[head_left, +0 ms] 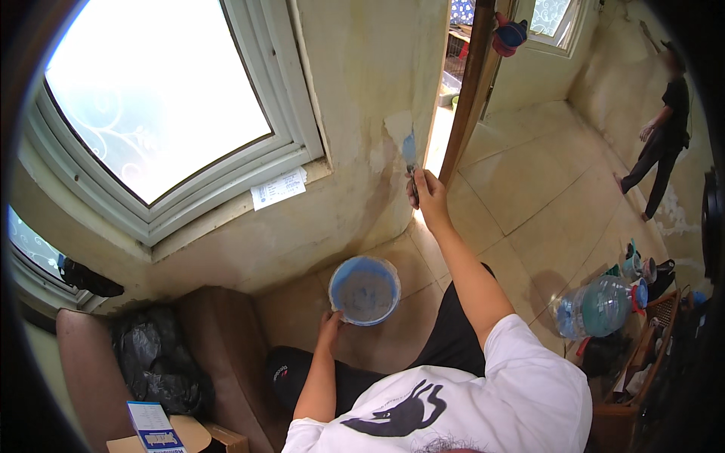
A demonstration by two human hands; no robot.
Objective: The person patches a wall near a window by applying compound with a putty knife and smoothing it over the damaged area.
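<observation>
My right hand (429, 198) is closed round the dark handle of a putty knife (408, 145), raised to the wall (370, 113) beside the doorway. Its bluish blade lies against or very near a pale, bare-looking patch there. Lower down, my left hand (330, 330) grips the rim of a round blue bucket (396, 281) at its near left side. A greyish layer coats the inside of the bucket, which is over the tiled floor by my bent leg.
A framed window (291, 113) with a paper slip (278, 189) on its sill is at left. A wooden door edge (462, 106) stands right of my hand. A large water bottle (596, 308) lies at right, near a wooden rack. Another person (664, 128) is by the far wall. A brown box-shaped seat (226, 355) stands left.
</observation>
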